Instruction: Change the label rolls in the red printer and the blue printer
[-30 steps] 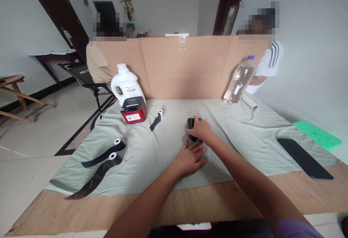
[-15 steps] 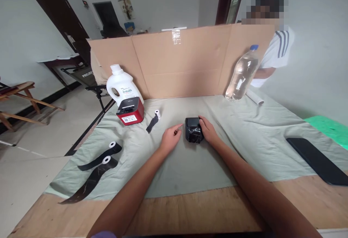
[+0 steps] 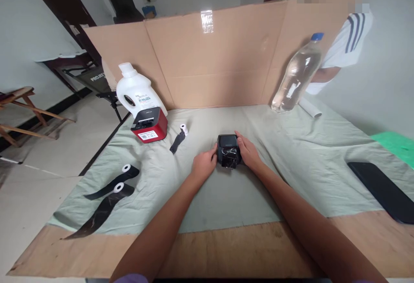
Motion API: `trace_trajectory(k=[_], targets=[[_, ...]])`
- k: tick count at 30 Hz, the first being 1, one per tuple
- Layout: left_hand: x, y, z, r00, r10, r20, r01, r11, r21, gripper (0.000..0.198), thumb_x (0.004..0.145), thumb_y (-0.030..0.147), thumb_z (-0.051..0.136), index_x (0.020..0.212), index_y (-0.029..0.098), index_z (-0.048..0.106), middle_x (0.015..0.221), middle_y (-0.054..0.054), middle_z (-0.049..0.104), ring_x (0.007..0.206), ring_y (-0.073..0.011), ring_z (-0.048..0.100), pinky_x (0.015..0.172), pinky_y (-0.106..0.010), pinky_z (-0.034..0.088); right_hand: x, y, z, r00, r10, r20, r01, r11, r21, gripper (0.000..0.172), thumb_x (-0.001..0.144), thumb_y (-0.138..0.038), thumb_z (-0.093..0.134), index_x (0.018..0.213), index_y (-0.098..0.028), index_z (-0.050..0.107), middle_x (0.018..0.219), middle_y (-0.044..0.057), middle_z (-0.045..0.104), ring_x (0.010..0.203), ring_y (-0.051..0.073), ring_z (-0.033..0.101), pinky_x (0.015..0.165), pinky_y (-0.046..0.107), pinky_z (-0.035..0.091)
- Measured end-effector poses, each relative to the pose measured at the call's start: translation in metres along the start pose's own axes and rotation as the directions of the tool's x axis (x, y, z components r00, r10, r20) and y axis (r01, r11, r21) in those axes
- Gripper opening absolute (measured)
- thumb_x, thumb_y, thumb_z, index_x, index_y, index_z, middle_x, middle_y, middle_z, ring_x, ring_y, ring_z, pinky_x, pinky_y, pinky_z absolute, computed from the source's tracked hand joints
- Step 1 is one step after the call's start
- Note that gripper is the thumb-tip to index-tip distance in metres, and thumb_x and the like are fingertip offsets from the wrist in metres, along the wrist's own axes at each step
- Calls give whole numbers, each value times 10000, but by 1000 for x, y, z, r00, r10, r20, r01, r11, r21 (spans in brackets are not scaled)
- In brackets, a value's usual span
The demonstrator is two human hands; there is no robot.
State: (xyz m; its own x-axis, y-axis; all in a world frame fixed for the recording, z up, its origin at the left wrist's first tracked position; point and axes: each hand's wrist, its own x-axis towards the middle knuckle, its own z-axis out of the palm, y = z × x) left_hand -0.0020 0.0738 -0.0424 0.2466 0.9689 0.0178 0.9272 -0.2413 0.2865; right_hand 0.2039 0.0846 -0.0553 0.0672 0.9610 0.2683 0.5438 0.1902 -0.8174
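Note:
A small black box-shaped device (image 3: 228, 150) with a glossy wrapped front sits on the grey-green cloth (image 3: 226, 188) in the middle of the table. My left hand (image 3: 203, 165) presses against its left side with curled fingers. My right hand (image 3: 247, 152) grips its right side, fingers wrapped over the edge. Both hands hold the device between them.
A red and black printer (image 3: 149, 124) and a white jug (image 3: 136, 91) stand at the back left. A small paper roll (image 3: 183, 129) lies nearby; two rolls with black strips (image 3: 119, 179) lie left. A water bottle (image 3: 297, 74), cardboard wall (image 3: 213, 59), black phone (image 3: 384, 190). A person in white sits behind.
My left hand lifted off the cloth, moved up and closed on the device's left side. My right hand shifted from the top to the right side. The view tilted down.

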Motion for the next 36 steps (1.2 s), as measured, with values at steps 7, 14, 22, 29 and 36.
trace_trajectory(k=[7,14,22,29,36], targets=[[2,0,-4,994,95,48,-102,982,161,564,1005,282,401,1569,275,396,1065,-95,771,989,-263,725,885,-352,534,1,8,6,999,-50,-12,49,998,-33,803,987,-691,191,1543,-170,444,1517,127,536,1420,287,482,1206,488,336],[0,1,-5,993,108,38,-113,979,170,568,1000,264,389,1568,254,398,1061,-116,766,976,-284,727,869,-376,539,2,10,8,999,-1,-47,0,1000,-20,848,971,-710,205,1595,-152,334,1497,148,552,1408,307,502,1178,517,362],[-4,3,-10,999,53,12,-53,998,31,520,1032,330,326,1535,317,456,1120,-99,764,1040,-282,713,911,-384,521,-4,0,8,986,51,-162,-48,999,22,792,964,-694,279,1497,-144,482,1455,169,589,1337,306,569,1121,490,420],[-7,2,-10,1000,9,20,-4,978,-209,634,1008,631,294,1556,335,414,1150,-63,764,1107,-307,690,914,-392,510,-16,-13,-2,930,58,-362,-3,989,150,575,987,-597,337,1085,-165,704,997,152,788,975,284,708,938,463,522],[-5,-1,-9,999,17,33,-8,968,-250,641,994,647,326,1557,353,407,1035,-29,772,1047,-290,703,865,-356,512,-4,0,5,982,6,-189,38,973,226,558,986,-581,345,1287,-205,626,1372,128,663,1290,262,601,1091,477,455]])
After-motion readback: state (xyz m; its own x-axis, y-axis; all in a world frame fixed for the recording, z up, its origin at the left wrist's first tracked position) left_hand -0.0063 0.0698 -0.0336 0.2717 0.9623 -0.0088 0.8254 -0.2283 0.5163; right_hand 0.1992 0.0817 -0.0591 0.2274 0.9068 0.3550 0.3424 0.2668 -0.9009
